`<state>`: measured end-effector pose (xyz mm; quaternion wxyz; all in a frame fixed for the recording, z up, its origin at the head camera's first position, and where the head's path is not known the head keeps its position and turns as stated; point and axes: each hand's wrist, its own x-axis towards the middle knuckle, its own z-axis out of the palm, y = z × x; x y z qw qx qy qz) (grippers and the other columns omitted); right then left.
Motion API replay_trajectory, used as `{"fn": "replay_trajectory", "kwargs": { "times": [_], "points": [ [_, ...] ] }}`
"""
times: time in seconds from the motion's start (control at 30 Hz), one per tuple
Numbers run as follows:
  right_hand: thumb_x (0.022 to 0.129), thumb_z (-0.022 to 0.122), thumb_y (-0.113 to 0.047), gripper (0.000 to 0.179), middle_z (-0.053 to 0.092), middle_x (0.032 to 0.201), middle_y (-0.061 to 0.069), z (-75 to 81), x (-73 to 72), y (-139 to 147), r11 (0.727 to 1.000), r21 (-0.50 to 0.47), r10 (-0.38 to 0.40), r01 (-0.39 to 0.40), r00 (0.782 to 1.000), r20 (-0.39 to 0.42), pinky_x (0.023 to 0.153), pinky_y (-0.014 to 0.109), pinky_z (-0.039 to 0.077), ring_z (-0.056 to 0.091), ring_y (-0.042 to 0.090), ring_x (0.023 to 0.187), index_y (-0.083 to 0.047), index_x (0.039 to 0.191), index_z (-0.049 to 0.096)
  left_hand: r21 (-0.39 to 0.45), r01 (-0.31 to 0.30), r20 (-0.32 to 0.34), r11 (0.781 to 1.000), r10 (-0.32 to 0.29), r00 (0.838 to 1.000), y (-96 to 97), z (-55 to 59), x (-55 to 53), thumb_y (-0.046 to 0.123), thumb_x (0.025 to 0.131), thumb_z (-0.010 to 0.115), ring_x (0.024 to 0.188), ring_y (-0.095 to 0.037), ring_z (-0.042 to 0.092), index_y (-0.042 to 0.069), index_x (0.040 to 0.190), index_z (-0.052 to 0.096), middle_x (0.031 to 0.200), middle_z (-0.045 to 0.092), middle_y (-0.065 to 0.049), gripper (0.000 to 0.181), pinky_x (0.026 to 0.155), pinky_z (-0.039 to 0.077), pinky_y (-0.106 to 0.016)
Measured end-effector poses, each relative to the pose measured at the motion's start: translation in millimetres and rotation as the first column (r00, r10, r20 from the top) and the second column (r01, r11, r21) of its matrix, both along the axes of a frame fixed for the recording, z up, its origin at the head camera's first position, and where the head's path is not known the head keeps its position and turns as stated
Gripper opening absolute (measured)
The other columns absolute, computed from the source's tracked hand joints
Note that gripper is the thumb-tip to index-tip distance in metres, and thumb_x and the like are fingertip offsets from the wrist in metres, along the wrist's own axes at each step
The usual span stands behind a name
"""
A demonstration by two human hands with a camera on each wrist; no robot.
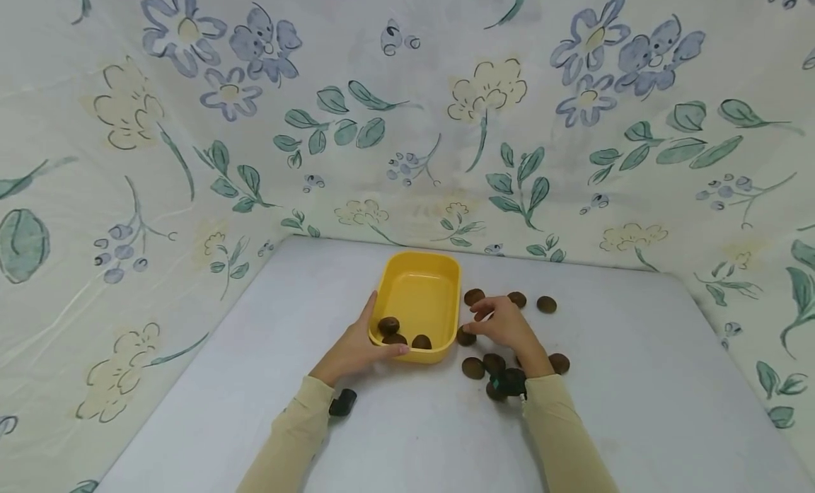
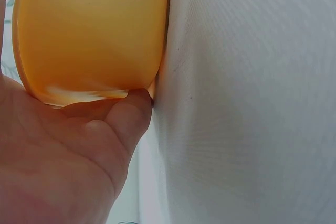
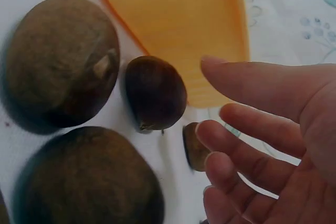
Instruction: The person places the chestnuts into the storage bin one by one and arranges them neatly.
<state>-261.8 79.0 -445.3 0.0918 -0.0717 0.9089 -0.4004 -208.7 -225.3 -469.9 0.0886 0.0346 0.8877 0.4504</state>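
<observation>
A yellow plastic box (image 1: 417,295) stands on the table with three brown chestnuts (image 1: 422,341) at its near end. My left hand (image 1: 353,346) holds the box at its near left corner, fingers along the left wall and thumb over the near rim. In the left wrist view the fingers bend against the outer wall. My right hand (image 1: 506,325) hovers just right of the box, thumb and fingers apart and nothing between them. A dark chestnut (image 3: 155,93) lies close to its fingertips, beside the box wall.
Several more chestnuts lie right of the box, some at the back (image 1: 546,305), others nearer (image 1: 473,368) and around the right wrist. A flowered cloth (image 1: 433,125) hangs behind and at the sides of the white table (image 1: 637,380).
</observation>
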Motion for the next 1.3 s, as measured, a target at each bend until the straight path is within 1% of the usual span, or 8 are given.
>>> {"fn": "replay_trajectory", "kwargs": {
  "times": [0.13, 0.33, 0.4, 0.53, 0.77, 0.97, 1.13, 1.3],
  "points": [
    [0.083, 0.086, -0.024, 0.040, 0.072, 0.104, 0.010, -4.2, 0.8, -1, 1.000, 0.001, 0.024, -0.024, 0.999, 0.037, 0.078, 0.032, 0.053, 0.062, 0.023, 0.090, -0.006, 0.117, 0.074, 0.001, 0.002, -0.005, 1.000, -0.002, 1.000, -0.5, 0.6, 0.3, 0.060, 0.075, 0.086, 0.158, -0.039, 0.028, 0.022, 0.168, -0.005, 0.173, 0.021, -0.017, 0.135, 0.127, 0.025, -0.063],
    [0.076, 0.091, -0.018, 0.043, 0.074, 0.102, 0.011, -12.0, 2.3, -5, 0.998, 0.013, 0.067, -0.067, 0.998, 0.021, 0.078, 0.034, 0.056, 0.064, 0.023, 0.087, -0.003, 0.113, 0.075, 0.012, -0.001, 0.007, 1.000, 0.001, 1.000, -0.7, -0.5, 0.7, 0.058, 0.075, 0.087, 0.158, -0.039, 0.027, 0.023, 0.168, -0.005, 0.173, 0.021, -0.017, 0.136, 0.127, 0.025, -0.063],
    [0.075, 0.092, -0.017, 0.044, 0.074, 0.102, 0.011, -14.1, 2.8, -7, 0.998, 0.024, 0.066, -0.066, 0.998, 0.016, 0.080, 0.036, 0.058, 0.064, 0.023, 0.087, -0.003, 0.113, 0.075, 0.012, -0.001, 0.007, 1.000, 0.001, 1.000, -0.8, -0.9, 0.7, 0.058, 0.075, 0.087, 0.158, -0.039, 0.027, 0.023, 0.168, -0.005, 0.173, 0.022, -0.016, 0.136, 0.127, 0.025, -0.063],
    [0.075, 0.093, -0.017, 0.045, 0.074, 0.104, 0.009, -15.7, 4.5, -10, 0.998, 0.044, 0.042, -0.044, 0.999, 0.029, 0.085, 0.040, 0.058, 0.064, 0.022, 0.088, -0.004, 0.113, 0.075, 0.009, 0.000, 0.003, 1.000, 0.000, 1.000, -1.4, -1.8, 0.0, 0.059, 0.075, 0.087, 0.158, -0.040, 0.028, 0.023, 0.168, -0.005, 0.173, 0.022, -0.017, 0.136, 0.126, 0.026, -0.063],
    [0.076, 0.092, -0.016, 0.045, 0.074, 0.103, 0.009, -14.9, 5.9, -17, 0.997, 0.077, 0.027, -0.029, 0.999, 0.035, 0.090, 0.043, 0.059, 0.063, 0.022, 0.087, -0.004, 0.114, 0.073, 0.000, -0.005, 0.003, 1.000, 0.005, 1.000, -2.1, -3.6, -0.5, 0.059, 0.075, 0.087, 0.158, -0.039, 0.028, 0.024, 0.168, -0.005, 0.173, 0.022, -0.017, 0.135, 0.126, 0.026, -0.063],
    [0.075, 0.092, -0.018, 0.041, 0.075, 0.101, 0.007, -17.3, 3.4, -17, 0.995, 0.098, 0.020, -0.021, 1.000, 0.013, 0.089, 0.043, 0.060, 0.063, 0.021, 0.086, -0.004, 0.110, 0.075, 0.000, -0.007, 0.007, 1.000, 0.007, 1.000, -1.3, -1.5, 0.8, 0.060, 0.074, 0.087, 0.158, -0.040, 0.028, 0.024, 0.168, -0.005, 0.172, 0.022, -0.017, 0.136, 0.126, 0.026, -0.063],
    [0.077, 0.089, -0.022, 0.043, 0.074, 0.105, 0.008, -16.8, 4.2, -12, 0.998, 0.063, -0.015, 0.015, 1.000, 0.010, 0.090, 0.043, 0.060, 0.064, 0.023, 0.090, -0.005, 0.114, 0.074, 0.006, -0.004, 0.008, 1.000, 0.004, 1.000, -1.0, -1.3, 1.7, 0.058, 0.075, 0.087, 0.159, -0.039, 0.026, 0.024, 0.168, -0.005, 0.173, 0.020, -0.016, 0.135, 0.127, 0.025, -0.063],
    [0.080, 0.085, -0.026, 0.045, 0.074, 0.110, 0.007, -9.5, 3.5, -4, 0.998, -0.016, -0.057, 0.058, 0.998, 0.031, 0.083, 0.035, 0.055, 0.060, 0.023, 0.093, -0.006, 0.119, 0.073, 0.004, -0.007, 0.009, 1.000, 0.007, 1.000, -1.8, -2.5, 1.3, 0.059, 0.075, 0.087, 0.159, -0.038, 0.026, 0.025, 0.168, -0.005, 0.174, 0.020, -0.015, 0.135, 0.127, 0.024, -0.063]
  ]
}}
